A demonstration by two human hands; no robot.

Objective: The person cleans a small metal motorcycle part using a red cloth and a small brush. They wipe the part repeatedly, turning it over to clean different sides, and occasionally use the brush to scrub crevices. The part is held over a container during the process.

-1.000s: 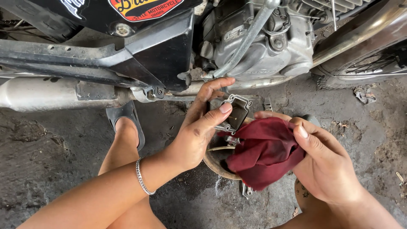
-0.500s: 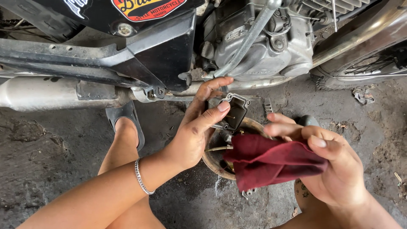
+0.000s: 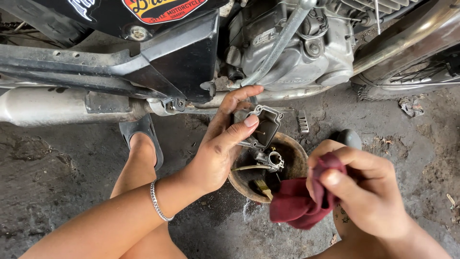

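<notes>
Gripping carb bowl (image 3: 264,125) rim, L hand (image 3: 221,148).

Dirty floor (image 3: 72,163) — bowl (image 3: 293,152), sandal (image 3: 142,130)

motorcycle engine (image 3: 292,45), exhaust pipe (image 3: 52,105), black sandal (image 3: 141,132), cracked concrete floor (image 3: 57,182)

A bowl (image 3: 292,158) sits on the ground (image 3: 62,168) before the motorcycle engine (image 3: 292,48), holding a brush (image 3: 262,188).
</notes>
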